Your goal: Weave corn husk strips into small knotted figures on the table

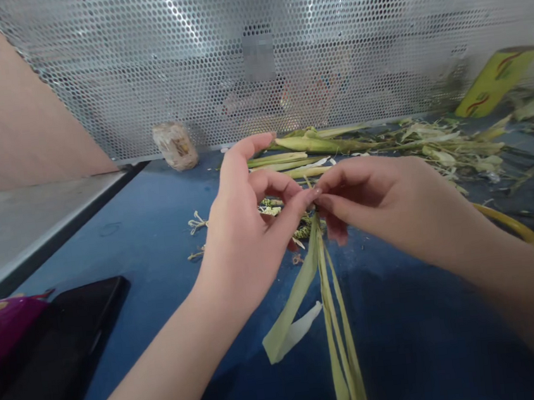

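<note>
Long pale-green leaf strips point(333, 320) hang from between my hands, their upper ends gathered at my fingertips. My left hand point(251, 227) pinches the top of the bundle between thumb and fingers, its index finger raised. Meeting it there, my right hand point(382, 204) pinches the same spot with thumb and index finger. One wider strip is folded and points down to the left. Behind my fingers lie small braided green pieces point(304, 229), mostly hidden. Fine detail at the pinch point is covered by my fingertips.
Green stalks and leaves point(337, 143) lie along the back of the blue table point(142, 238), before a perforated metal panel point(176, 63). A wrapped roll point(175, 146) stands back left, a yellow tube point(497, 81) back right. A black phone-like slab point(67, 348) and purple object point(8, 329) sit front left.
</note>
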